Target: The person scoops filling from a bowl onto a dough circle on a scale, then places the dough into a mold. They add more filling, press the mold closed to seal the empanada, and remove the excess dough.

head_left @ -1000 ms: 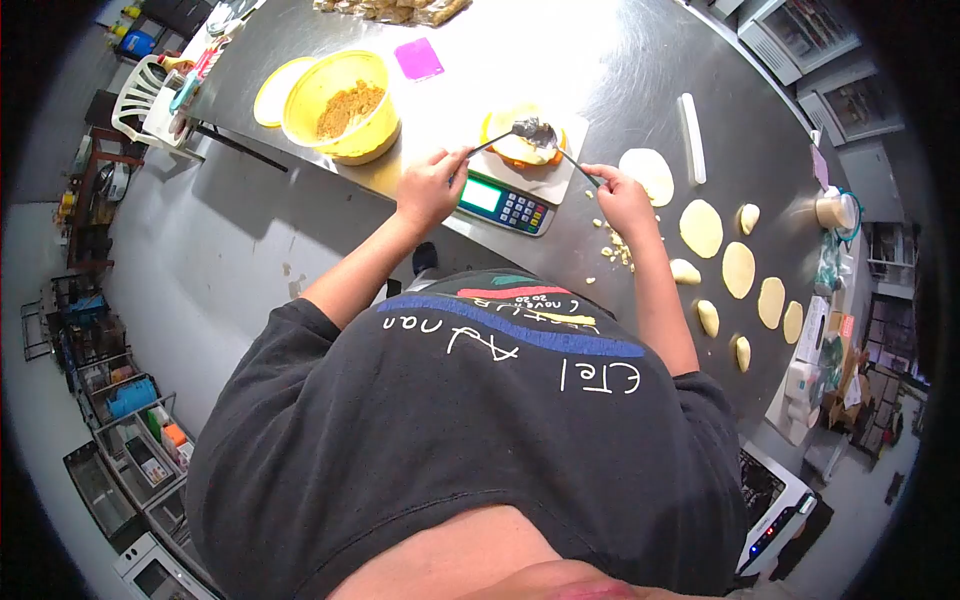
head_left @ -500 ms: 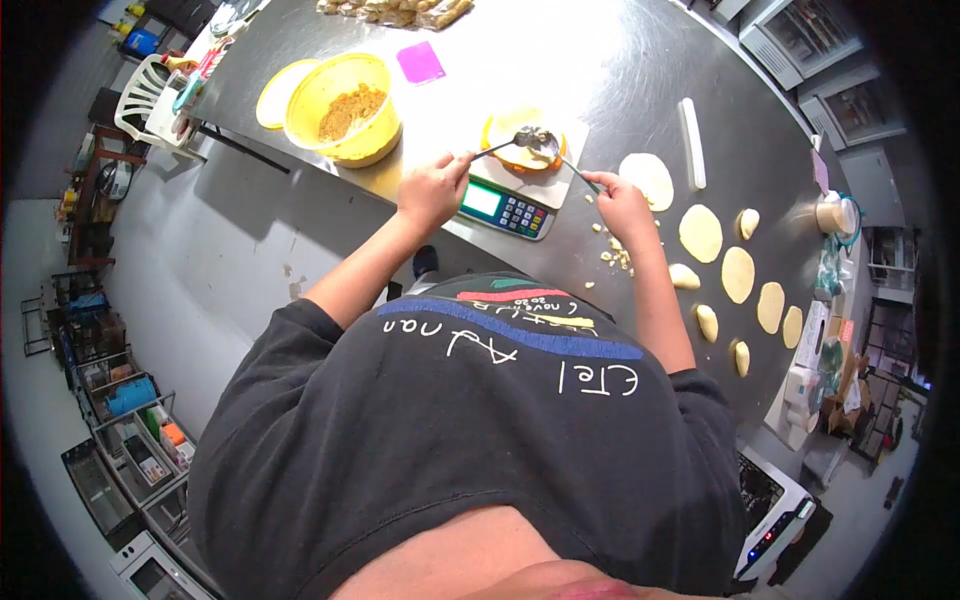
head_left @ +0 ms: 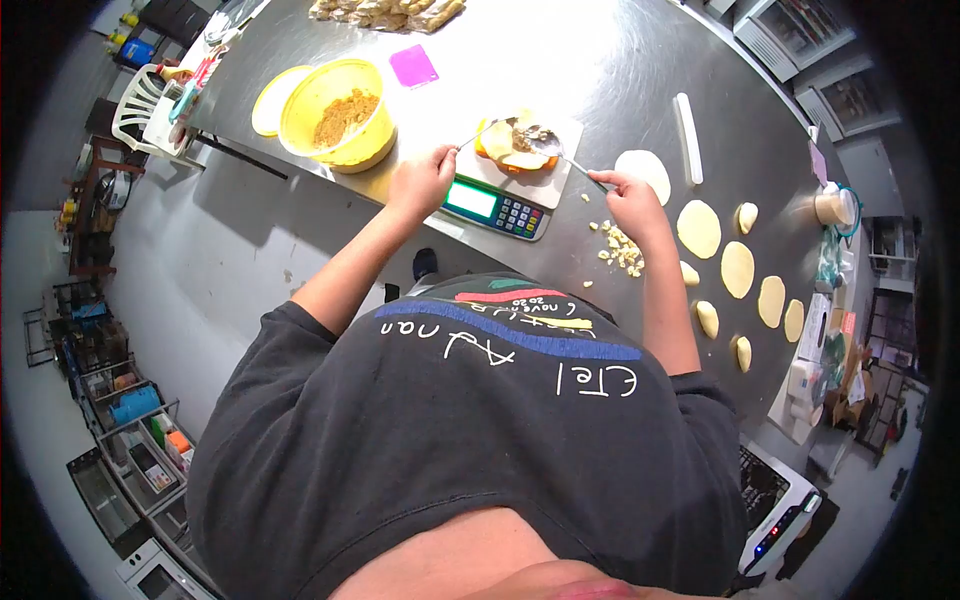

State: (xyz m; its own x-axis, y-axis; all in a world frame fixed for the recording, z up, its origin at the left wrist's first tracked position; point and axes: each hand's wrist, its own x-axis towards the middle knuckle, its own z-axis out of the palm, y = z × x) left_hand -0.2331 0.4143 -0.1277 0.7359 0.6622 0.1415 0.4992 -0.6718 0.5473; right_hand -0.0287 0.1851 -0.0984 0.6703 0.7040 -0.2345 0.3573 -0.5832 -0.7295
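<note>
My left hand (head_left: 422, 183) is closed around the thin handle of a spoon (head_left: 474, 138), its tip over an orange-rimmed dish (head_left: 514, 168). My right hand (head_left: 630, 205) grips a second spoon (head_left: 548, 144), whose bowl rests over the same dish. A pale dough round (head_left: 514, 154) lies in the dish with brown filling (head_left: 528, 136) on it. Beneath stands a digital kitchen scale (head_left: 500, 212) with a lit display. Small dough scraps (head_left: 622, 250) lie beside my right wrist.
A yellow tub (head_left: 340, 120) of brown crumbly filling stands left, by its lid (head_left: 274, 105). A purple square (head_left: 413, 66) lies beyond. To the right are flat dough rounds (head_left: 699, 229), dough lumps (head_left: 708, 318) and a white rolling pin (head_left: 688, 138). Wrapped packs (head_left: 390, 14) lie at the back.
The two spoons have moved apart, and brown filling now shows on the dough round. My left hand has shifted slightly left.
</note>
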